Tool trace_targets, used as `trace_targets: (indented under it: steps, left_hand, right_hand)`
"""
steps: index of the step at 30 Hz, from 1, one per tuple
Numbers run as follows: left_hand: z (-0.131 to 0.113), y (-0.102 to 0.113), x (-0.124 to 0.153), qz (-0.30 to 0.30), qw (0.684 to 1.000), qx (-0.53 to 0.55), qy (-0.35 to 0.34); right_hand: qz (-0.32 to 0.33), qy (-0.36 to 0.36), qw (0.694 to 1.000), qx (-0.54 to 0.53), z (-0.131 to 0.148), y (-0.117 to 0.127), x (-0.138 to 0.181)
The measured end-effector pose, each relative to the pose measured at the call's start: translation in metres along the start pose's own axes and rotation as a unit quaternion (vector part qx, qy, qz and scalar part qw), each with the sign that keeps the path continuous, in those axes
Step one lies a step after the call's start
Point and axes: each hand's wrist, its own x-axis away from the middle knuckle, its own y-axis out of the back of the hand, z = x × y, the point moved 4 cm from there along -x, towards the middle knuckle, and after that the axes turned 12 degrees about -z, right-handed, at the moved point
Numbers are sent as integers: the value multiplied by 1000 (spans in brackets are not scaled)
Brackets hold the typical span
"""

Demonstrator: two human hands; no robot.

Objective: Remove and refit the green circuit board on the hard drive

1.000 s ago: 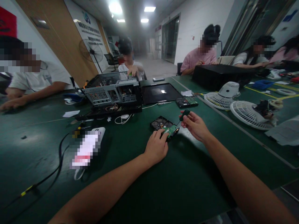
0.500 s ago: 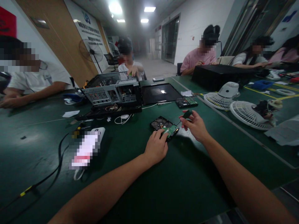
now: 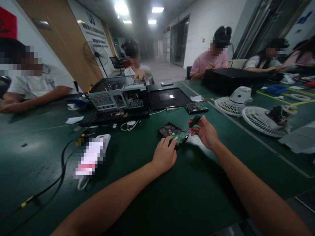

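A hard drive lies on the green table with its circuit board facing up. My left hand holds the near side of it, fingertips on the board and the thumb side hidden. In my right hand is a screwdriver with a dark green handle, gripped between thumb and fingers. It is tilted, and its shaft runs down to the right edge of the board. Whether the tip sits in a screw is too small to tell. A second hard drive lies farther back on the table.
An opened computer case stands at the back left, beside a black side panel. A phone and a black cable lie on the left. White fan parts are on the right. Several people sit around the table.
My right hand and the screwdriver handle have shifted slightly left, and the fingers have changed position on the handle. My left hand and the hard drive have stayed put.
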Motion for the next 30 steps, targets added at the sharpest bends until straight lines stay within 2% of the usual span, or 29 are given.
trace_targets:
  steps: [4,10,21,30]
  left_hand:
    - [0,0,0,-3,1000,-1,-2]
    - [1,0,0,-4,1000,0,-5]
    - [0,0,1,-3,1000,2,-4]
    - [0,0,-1,2,1000,-1,-3]
  right_hand:
    - [-11,-15,1000,5,1,2,-1]
    - [-13,10,1000,24,5,3,0]
    - [6,-7,1000,-24,3,1,0]
    - [-11,10,1000,-6,5,1,2]
